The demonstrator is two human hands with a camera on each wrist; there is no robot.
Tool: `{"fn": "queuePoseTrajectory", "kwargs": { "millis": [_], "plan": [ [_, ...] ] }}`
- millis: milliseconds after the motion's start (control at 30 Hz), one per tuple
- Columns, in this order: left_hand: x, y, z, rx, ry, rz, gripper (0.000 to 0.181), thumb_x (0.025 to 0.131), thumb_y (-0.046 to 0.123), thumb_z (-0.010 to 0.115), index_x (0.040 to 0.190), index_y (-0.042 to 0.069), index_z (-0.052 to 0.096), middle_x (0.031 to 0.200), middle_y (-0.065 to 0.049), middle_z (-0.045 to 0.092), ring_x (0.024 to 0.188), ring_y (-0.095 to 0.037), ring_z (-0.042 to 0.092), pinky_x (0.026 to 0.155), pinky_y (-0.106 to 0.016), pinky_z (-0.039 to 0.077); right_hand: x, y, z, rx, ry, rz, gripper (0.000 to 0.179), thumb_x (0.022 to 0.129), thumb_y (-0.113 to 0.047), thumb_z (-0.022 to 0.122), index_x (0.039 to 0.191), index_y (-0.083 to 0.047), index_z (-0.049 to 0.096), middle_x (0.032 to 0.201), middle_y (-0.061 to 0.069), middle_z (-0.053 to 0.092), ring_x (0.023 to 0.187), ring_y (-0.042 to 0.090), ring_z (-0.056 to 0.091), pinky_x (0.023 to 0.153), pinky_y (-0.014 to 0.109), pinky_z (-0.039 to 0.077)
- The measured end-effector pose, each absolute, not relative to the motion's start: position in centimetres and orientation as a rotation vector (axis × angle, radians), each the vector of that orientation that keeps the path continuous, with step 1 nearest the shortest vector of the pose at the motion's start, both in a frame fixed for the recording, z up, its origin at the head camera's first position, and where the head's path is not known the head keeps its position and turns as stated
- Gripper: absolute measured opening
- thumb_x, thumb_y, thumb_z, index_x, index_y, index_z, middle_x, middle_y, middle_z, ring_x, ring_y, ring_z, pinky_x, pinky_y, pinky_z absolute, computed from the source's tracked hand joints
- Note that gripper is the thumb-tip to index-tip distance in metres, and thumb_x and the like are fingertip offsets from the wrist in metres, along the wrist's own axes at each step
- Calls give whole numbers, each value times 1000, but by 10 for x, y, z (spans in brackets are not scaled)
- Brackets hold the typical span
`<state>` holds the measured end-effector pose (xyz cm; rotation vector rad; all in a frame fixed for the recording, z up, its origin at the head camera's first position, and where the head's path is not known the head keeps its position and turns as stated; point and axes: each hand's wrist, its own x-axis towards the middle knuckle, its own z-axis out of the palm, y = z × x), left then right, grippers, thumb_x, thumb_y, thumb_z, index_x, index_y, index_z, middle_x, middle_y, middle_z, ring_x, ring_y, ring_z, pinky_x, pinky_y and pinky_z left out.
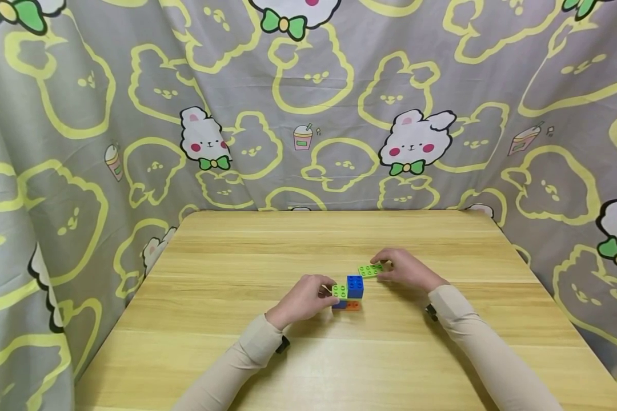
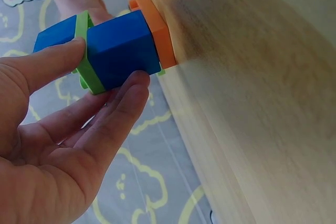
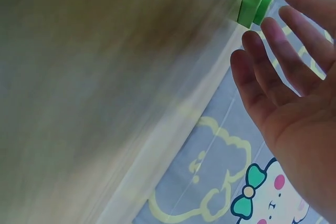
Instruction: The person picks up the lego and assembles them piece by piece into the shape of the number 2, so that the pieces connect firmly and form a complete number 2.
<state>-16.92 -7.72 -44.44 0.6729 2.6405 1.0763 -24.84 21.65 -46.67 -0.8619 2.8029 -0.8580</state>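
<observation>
My left hand (image 1: pixel 308 298) holds a stack of toy building bricks, its thumb on the green flat brick (image 2: pixel 89 72) and fingertips along the lower blue brick (image 2: pixel 123 48). Under that blue brick lies an orange flat brick (image 1: pixel 353 306), two of its studs uncovered. An upper blue brick (image 1: pixel 355 286) sits on the right part of the green one. Just behind the stack, a second, loose green flat brick (image 1: pixel 368 270) lies on the table. Over its right end reaches my right hand (image 1: pixel 402 267); in the right wrist view the fingers are spread, the thumb right at the brick's studs.
The bricks stand on a light wood-grain table (image 1: pixel 226 251), right of its middle. A grey curtain (image 1: pixel 334 97) with yellow outlines and white rabbits hangs behind the far edge and along both sides.
</observation>
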Motion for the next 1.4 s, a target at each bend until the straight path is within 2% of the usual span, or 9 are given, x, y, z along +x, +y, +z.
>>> {"fn": "queuePoseTrajectory", "kwargs": {
  "millis": [133, 667, 1100, 1200, 1400],
  "plan": [
    [-169, -77, -444, 676, 2644, 1073, 36, 94, 19, 76, 123, -2, 70, 112, -12, 74, 90, -13, 72, 78, -23, 57, -249, 217, -469, -883, 2798, -836, 37, 85, -11, 84, 119, -3, 73, 116, 10, 72, 103, 24, 66, 91, 46, 55],
    [-167, -74, -441, 673, 2657, 1078, 37, 92, 17, 76, 122, -4, 69, 106, -12, 75, 87, -12, 71, 76, -23, 57, -245, 218, -468, -849, 2774, -882, 29, 88, -8, 80, 115, -1, 73, 108, 9, 73, 95, 19, 68, 85, 40, 58],
    [-165, -75, -442, 705, 2665, 1075, 38, 90, 15, 77, 122, -4, 68, 104, -10, 74, 87, -11, 70, 78, -23, 57, -234, 218, -457, -835, 2846, -912, 26, 90, -8, 77, 114, 0, 73, 111, 13, 74, 100, 25, 71, 89, 44, 58],
    [-165, -75, -441, 693, 2669, 1070, 45, 90, 22, 78, 126, -3, 66, 107, -9, 73, 92, -14, 70, 81, -26, 57, -232, 219, -454, -839, 2853, -924, 25, 91, -7, 76, 114, 0, 73, 112, 14, 74, 100, 27, 71, 89, 45, 58],
    [-165, -80, -437, 628, 2717, 1060, 64, 90, 49, 74, 133, 3, 63, 118, -9, 72, 105, -22, 68, 88, -37, 56, -230, 218, -448, -840, 2886, -942, 22, 92, -10, 76, 113, -3, 75, 112, 13, 74, 98, 27, 72, 88, 45, 59]
  ]
}}
